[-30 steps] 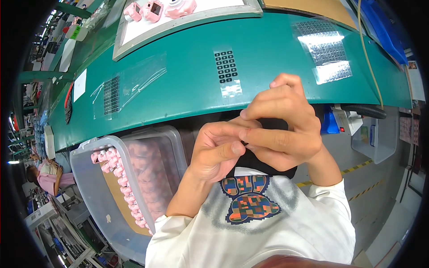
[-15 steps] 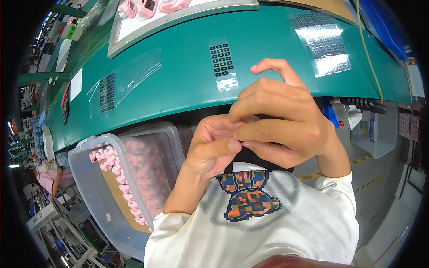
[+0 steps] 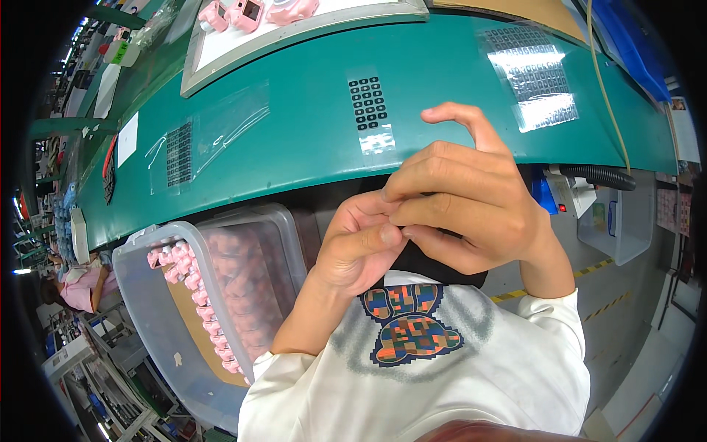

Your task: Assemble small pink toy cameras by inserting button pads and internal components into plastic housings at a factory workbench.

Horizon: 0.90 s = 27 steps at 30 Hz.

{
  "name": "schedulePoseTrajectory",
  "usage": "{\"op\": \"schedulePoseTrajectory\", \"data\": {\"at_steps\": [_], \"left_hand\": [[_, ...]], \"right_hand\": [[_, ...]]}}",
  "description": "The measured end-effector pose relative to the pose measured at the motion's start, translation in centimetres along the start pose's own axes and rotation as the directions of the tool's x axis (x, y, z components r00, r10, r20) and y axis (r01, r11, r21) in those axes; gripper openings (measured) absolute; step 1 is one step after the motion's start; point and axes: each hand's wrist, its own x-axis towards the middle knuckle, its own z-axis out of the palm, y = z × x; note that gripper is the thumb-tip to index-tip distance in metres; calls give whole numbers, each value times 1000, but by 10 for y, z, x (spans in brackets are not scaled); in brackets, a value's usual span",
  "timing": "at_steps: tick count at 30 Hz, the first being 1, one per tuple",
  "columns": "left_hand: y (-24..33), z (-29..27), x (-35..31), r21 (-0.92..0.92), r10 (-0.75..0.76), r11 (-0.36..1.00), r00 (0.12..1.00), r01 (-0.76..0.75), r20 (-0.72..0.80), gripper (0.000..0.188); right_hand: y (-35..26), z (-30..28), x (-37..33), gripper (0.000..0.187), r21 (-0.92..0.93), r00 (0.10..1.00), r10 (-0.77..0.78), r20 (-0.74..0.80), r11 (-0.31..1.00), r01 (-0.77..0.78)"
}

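My left hand (image 3: 357, 247) and my right hand (image 3: 475, 202) meet in front of my chest, just off the near edge of the green table. Thumb and fingers of both are pinched together at one spot. Whatever sits between the fingertips is hidden or too small to make out. My right index finger is raised and crooked away from the pinch. Beyond the hands lies a small clear sheet of black rounded-square stickers (image 3: 367, 103). A similar sticker sheet (image 3: 179, 155) is to the left, and a larger, shiny sheet (image 3: 534, 77) to the right.
Several pink camera-shaped toys (image 3: 245, 13) sit on a grey-framed white board (image 3: 346, 24) at the back. Below the table's left side, a translucent bin (image 3: 151, 309) holds rows of pink pieces (image 3: 202, 298). A yellowish cord (image 3: 605, 88) and a black hose (image 3: 600, 174) are at right.
Both hands have shifted very slightly right and stay pinched together. The raised right index finger remains crooked. The table things appear a little lower in the view.
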Motion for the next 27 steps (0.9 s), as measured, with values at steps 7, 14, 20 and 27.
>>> {"op": "schedulePoseTrajectory", "data": {"at_steps": [7,14,20,27], "left_hand": [[-2,-11,0,-15,9,1000,991,-7,135,35],[-2,-8,-2,16,18,1000,992,-21,122,36],[-9,-10,3,0,21,1000,994,-21,108,26],[0,-15,-13,56,106,993,993,-104,-43,22]], "right_hand": [[0,3,-2,12,130,999,27,-43,991,-21],[2,7,-1,12,248,998,53,-21,968,-46],[-6,5,1,12,141,990,125,60,981,-133],[6,17,6,14,199,993,91,76,974,-105]]}}
